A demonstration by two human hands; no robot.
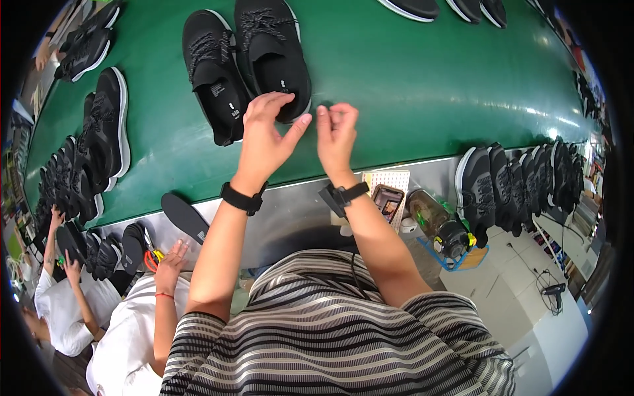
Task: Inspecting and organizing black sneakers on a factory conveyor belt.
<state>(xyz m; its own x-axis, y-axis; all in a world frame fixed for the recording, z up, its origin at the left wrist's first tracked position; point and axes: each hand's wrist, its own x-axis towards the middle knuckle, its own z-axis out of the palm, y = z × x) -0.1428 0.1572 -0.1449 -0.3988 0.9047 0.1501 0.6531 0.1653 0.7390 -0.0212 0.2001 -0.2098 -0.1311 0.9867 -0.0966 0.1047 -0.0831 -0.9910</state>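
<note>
A pair of black lace-up shoes stands side by side on the green work surface ahead of me, toes pointing away. My left hand [267, 129] is at the heel end of the pair, its thumb apart from its extended fingers; it looks open, and its fingertips overlap the heel of the right shoe [274, 56]. The left shoe [214, 79] lies just beyond that hand's wrist side. To the right of the heels, my right hand [337, 135] is raised with thumb and curled fingers close together. Whatever they may hold is too small to make out.
More black shoes [105, 129] line the left side, others [475, 185] the right ledge. A black insole [185, 216] lies on the metal edge [297, 198]. A phone [387, 200] and a bottle [439, 221] are near my right forearm. A co-worker's hand [173, 264] is at lower left.
</note>
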